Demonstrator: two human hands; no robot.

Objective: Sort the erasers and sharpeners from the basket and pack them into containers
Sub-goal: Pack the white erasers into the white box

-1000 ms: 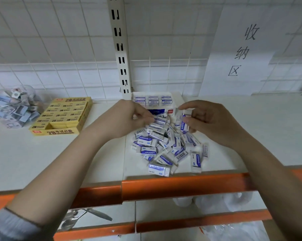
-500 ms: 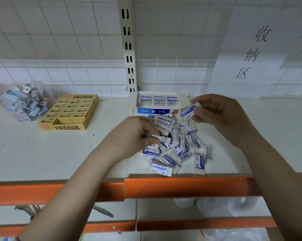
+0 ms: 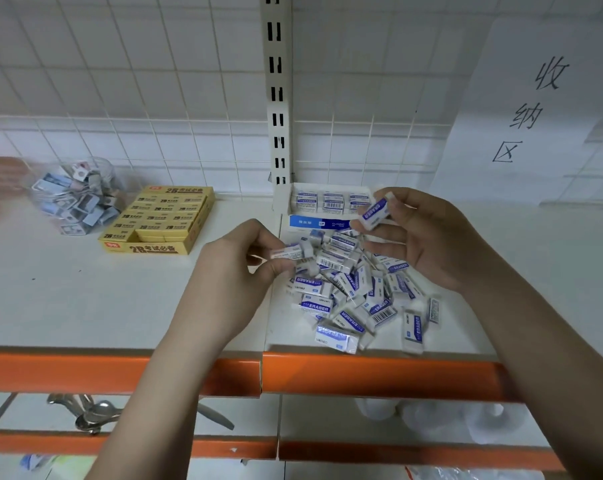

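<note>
Fingers point(image 3: 276, 268) of the left hand point(image 3: 234, 275) are curled together, pinching one white eraser point(image 3: 290, 251) by its end at the left edge of the loose eraser pile point(image 3: 355, 292). Right hand point(image 3: 428, 237) is raised above the far side of the pile; thumb and forefinger grip a blue-sleeved eraser point(image 3: 374, 211), tilted, just in front of the open white box point(image 3: 328, 202). Remaining right fingers are loosely extended, palm turned toward the pile.

White box: sits on the white shelf point(image 3: 85, 299) against the slotted upright post point(image 3: 277, 91), lid flap back, blue front panel. One row of erasers visible inside, barcodes up; count of three across, deeper layers not visible.

Pile: blue-and-white sleeved erasers, scattered and overlapping, between the box and the orange front rail point(image 3: 362, 374). Several lie apart at the right fringe.

Left of the post: yellow carton point(image 3: 161, 220) of 2B erasers, packed in rows, open top. Farther left, a clear container point(image 3: 73, 195) of small mixed items, blurred; contents not identifiable with certainty.

Back wall: white wire grid, a paper sign point(image 3: 535, 109) with three handwritten characters at right.

Lower shelf: metal tool point(image 3: 92, 414) at left, white plastic items at right, blurred.
</note>
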